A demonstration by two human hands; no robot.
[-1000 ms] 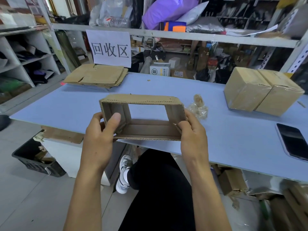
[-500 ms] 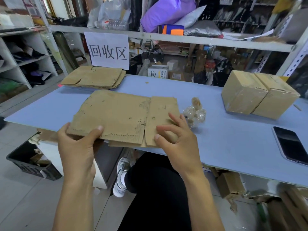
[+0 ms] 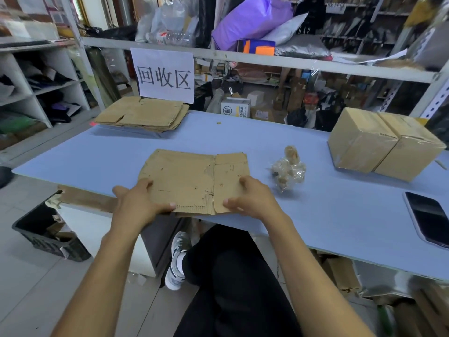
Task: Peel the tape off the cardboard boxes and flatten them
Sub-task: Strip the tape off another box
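Now the flattened box (image 3: 194, 177) lies on the blue table (image 3: 121, 154) at frame centre, its near edge at the table's front. Left hand (image 3: 141, 203) grips its lower left corner, right hand (image 3: 252, 199) pinches its lower right edge. Crumpled tape (image 3: 288, 170) sits just right; two taped boxes (image 3: 381, 142) stand far right, a flat stack (image 3: 143, 114) upper left.

flat box (image 3: 192, 177): matt brown cardboard, pitted, rough edges
table (image 3: 243, 137): smooth matt blue
sealed boxes (image 3: 384, 142): cardboard under glossy tape
tape wad (image 3: 289, 170): crinkled clear plastic
phone (image 3: 426, 218): glossy black
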